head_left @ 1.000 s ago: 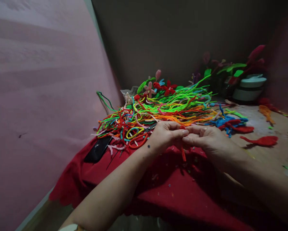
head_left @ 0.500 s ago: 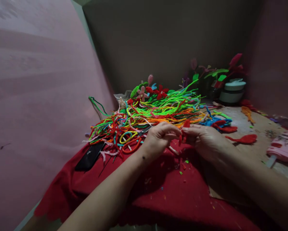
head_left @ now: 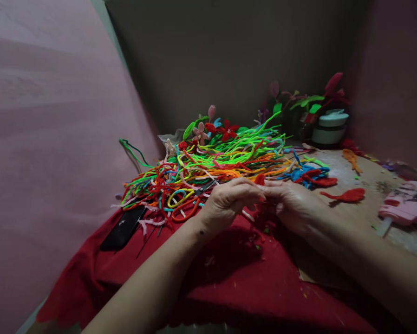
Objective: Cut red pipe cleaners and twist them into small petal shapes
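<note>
The left fingers have curled further over the red piece (now mostly hidden).

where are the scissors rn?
Head view, left of centre: the scissors lie at the near edge of the fuzzy stem pile, just left of the left hand, with the phone farther left.
</note>
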Demonstrator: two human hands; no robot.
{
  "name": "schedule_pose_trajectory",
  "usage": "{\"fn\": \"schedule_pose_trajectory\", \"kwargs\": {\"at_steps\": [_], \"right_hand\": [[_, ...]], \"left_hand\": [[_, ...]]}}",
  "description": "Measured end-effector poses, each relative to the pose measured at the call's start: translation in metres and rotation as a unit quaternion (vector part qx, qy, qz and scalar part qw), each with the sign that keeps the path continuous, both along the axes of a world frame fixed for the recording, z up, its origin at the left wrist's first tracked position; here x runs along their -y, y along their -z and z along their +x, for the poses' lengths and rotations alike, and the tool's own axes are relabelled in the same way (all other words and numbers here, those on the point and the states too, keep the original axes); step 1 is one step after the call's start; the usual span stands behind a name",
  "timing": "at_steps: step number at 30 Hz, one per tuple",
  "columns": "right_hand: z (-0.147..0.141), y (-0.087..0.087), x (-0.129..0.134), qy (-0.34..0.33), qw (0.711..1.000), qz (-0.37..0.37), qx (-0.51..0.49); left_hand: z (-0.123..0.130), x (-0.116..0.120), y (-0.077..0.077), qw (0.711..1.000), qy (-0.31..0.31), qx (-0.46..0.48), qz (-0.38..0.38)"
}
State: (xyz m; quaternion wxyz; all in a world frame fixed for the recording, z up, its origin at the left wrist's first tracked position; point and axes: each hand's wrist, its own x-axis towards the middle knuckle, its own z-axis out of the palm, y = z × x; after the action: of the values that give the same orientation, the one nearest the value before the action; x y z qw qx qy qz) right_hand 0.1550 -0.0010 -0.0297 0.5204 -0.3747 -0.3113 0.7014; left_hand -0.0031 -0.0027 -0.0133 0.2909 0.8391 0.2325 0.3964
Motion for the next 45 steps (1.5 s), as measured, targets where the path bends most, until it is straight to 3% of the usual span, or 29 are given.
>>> {"fn": "schedule_pose_trajectory", "kwargs": {"at_steps": [6,9,13,21,27,36,39,42,45], "right_hand": [[0.001,0.004,-0.002,-0.025,0.998,0.055,0.033],[0.001,0.006,-0.004,-0.027,0.995,0.079,0.052],[0.002,0.006,-0.003,-0.032,0.992,0.088,0.081],[0.002,0.008,-0.001,-0.022,0.977,0.129,0.169],[-0.001,0.006,0.0,-0.004,0.969,0.112,0.219],[0.0,0.005,-0.001,0.008,0.935,0.14,0.325],[-0.001,0.004,0.001,0.001,0.941,0.127,0.314],[-0.001,0.003,0.002,-0.013,0.961,0.101,0.257],[-0.001,0.004,0.003,-0.022,0.974,0.083,0.212]], "left_hand": [[-0.003,0.003,-0.007,0.996,-0.086,-0.028,-0.016],[-0.004,0.003,-0.008,0.988,-0.096,-0.094,0.071],[-0.006,0.004,-0.008,0.958,-0.113,-0.175,0.197],[-0.01,0.003,-0.002,0.916,-0.165,-0.263,0.253],[-0.008,0.003,-0.002,0.9,-0.169,-0.299,0.268],[-0.001,0.013,-0.003,0.83,-0.166,-0.405,0.346],[0.001,0.017,-0.003,0.814,-0.165,-0.43,0.355],[0.002,0.019,-0.001,0.826,-0.156,-0.411,0.352],[0.003,0.019,0.003,0.868,-0.136,-0.349,0.326]]}}
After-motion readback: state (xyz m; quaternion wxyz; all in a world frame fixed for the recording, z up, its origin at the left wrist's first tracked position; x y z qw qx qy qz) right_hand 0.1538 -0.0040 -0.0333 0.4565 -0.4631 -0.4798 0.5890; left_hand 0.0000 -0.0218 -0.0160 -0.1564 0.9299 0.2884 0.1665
